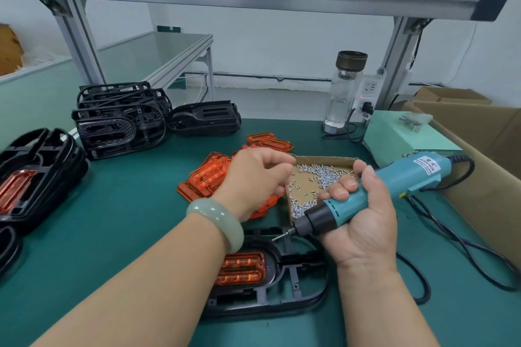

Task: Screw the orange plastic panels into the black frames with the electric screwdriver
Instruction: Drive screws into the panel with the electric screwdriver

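One frame lies flat on the green mat right in front of the person, with one orange panel already seated in its left end. A second frame lies alone at the back. Beside it, to the left, stands a pile of bare frames, and at the far left edge is another stack with a panel showing in the top one (I cannot count either heap reliably). Loose panels lie overlapped in a heap between the back frames and the near one, again too tangled to count.

There is one cardboard tray, just right of that heap, scattered with small silver screws, far too many to number.

The left hand, a pale bangle on its wrist, reaches over the panels to the tray's left edge, fingers curled with the tips bunched together. Whether they pinch a screw I cannot tell.

The right hand is wrapped firmly round the one teal screwdriver, thumb on top. The tool is tilted, with its bit pointing down-left just above the near frame.
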`<state>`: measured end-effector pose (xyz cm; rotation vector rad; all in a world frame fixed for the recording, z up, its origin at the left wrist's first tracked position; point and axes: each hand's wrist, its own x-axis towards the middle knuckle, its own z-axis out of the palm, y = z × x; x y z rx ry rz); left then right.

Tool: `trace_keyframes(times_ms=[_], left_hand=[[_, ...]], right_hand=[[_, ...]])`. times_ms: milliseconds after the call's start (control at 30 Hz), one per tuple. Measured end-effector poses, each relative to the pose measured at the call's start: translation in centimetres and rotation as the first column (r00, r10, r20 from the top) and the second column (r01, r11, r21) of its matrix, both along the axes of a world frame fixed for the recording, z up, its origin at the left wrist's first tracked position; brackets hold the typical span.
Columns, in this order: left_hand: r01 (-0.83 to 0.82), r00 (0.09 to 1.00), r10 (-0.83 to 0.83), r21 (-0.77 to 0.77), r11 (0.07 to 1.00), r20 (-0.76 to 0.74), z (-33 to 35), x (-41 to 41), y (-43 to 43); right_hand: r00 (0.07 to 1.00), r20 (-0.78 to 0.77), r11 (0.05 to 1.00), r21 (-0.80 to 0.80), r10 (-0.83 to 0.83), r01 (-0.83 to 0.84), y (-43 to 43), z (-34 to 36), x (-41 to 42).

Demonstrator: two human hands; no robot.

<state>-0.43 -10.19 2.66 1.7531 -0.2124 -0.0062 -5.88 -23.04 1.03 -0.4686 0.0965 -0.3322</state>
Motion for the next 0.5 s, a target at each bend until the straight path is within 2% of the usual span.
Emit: trace_keyframes(times_ms=[67, 167, 367, 500], left_hand=[[-0.068, 0.997, 0.061, -0.147, 0.987, -0.057, 0.3, -0.6, 1.4], [-0.151, 0.986, 0.126, -0.283, 0.947, -0.105, 0.3, -1.8, 3.6], [-0.329, 0.944, 0.267, -0.474, 0.817, -0.195, -1.6, -4.9, 6.8], [-0.352, 0.936, 0.269, -0.541, 0.764, -0.229, -2.0, -6.6, 7.5]], right_hand=[[1.000, 0.001, 1.000, -0.002, 0.001, -0.001, 0.1, 0.0, 0.0], [1.000, 0.004, 1.000, 0.001, -0.004, 0.004, 0.2, 0.1, -0.1], [1.000, 0.016, 0.999, 0.039, -0.010, 0.009, 0.7, 0.1, -0.3], [1.000, 0.007, 0.998, 0.065, -0.016, 0.016, 1.2, 0.2, -0.3]])
